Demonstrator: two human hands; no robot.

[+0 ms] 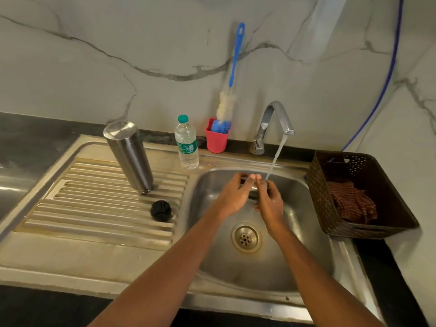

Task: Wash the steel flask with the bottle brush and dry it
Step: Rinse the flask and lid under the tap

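Observation:
The steel flask (128, 155) stands upside down on the ribbed drainboard (94, 208), left of the basin. Its black stopper (161, 210) lies on the drainboard near the basin's edge. The blue-handled bottle brush (232, 74) stands head down in a red cup (216, 140) against the wall. Over the sink basin (295, 256), my left hand (232, 195) and my right hand (271, 204) both grip a small steel cap (253, 193), mostly hidden by my fingers. Water from the tap (274, 119) runs down onto the cap at my right fingers.
A plastic water bottle (187, 143) with a green cap stands between the flask and the red cup. A brown woven basket (330, 208) holding a red-brown cloth (351, 201) sits on the counter right of the basin. The drain (246, 237) lies below my hands.

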